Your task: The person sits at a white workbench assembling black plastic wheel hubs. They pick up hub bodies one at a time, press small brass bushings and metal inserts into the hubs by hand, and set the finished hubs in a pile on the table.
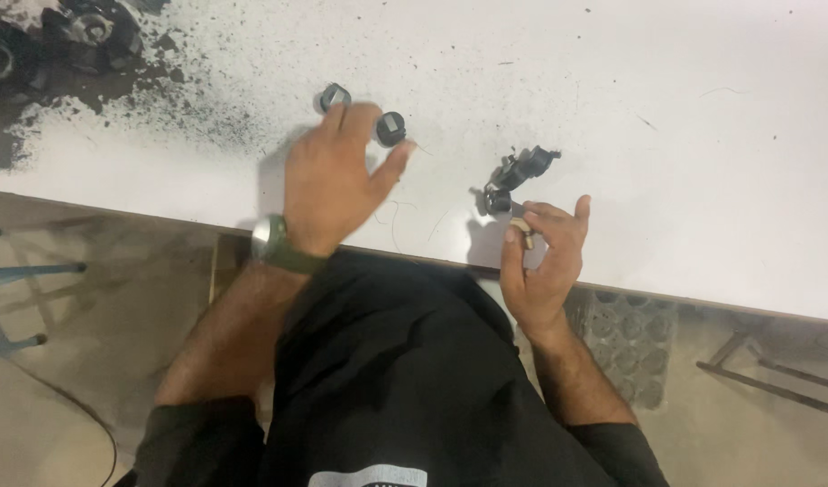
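we see both hands over the white surface (685,135). our left hand (328,185) is spread, fingers reaching forward, grip released and holding nothing. its fingertips lie between two small black caps: the left cap (334,95) just past the index finger, the right cap (391,129) just beside the thumb side; whether either is touched we cannot tell.

our right hand (542,261) is curled near the surface's front edge, thumb and forefinger pinched on a small brass-coloured piece (520,227). a cluster of dark parts (515,176) lies just beyond those fingers, apart from them.

risks, as we judge them: the round caps could roll or skid if the spread fingers nudge them. the brass piece is tiny and held only at the fingertips, close to the edge, so a slip could send it to the floor. black powder (98,99) stains the far left corner and could smear onto fingers and loosen the hold.
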A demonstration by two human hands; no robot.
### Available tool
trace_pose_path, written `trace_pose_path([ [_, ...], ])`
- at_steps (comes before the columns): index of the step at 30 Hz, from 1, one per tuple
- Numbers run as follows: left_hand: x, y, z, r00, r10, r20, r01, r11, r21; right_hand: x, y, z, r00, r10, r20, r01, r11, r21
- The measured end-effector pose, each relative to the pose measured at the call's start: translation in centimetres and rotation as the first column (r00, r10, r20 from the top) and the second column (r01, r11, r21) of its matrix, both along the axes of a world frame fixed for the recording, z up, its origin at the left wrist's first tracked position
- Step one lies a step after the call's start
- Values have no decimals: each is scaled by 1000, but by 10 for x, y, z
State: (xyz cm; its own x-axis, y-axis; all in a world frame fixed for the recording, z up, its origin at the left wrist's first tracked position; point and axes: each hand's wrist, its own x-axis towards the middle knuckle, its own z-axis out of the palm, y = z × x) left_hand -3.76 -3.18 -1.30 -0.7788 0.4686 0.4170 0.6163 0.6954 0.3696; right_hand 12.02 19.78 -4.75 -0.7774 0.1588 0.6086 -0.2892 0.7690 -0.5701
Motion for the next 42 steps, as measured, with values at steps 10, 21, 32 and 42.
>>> trace_pose_path([
  [10, 0, 7, -1, 747, -318, 584, 236, 948, 215, 7, -10, 15, 990, 63, 124, -83, 984, 159],
  [21, 38, -5, 37, 908, -359, 217, 298, 917, 266, -13, -35, 10, 969, 92, 227, -145, 963, 228],
  [32, 68, -5, -2, 895, -411, -173, 412, 911, -32, -8, -34, 4, 978, 7, 208, -56, 972, 230],
  [42, 82, 0, -38, 962, -271, -40, 273, 946, 174, 8, -28, -10, 994, 84, 70, -97, 975, 200],
])
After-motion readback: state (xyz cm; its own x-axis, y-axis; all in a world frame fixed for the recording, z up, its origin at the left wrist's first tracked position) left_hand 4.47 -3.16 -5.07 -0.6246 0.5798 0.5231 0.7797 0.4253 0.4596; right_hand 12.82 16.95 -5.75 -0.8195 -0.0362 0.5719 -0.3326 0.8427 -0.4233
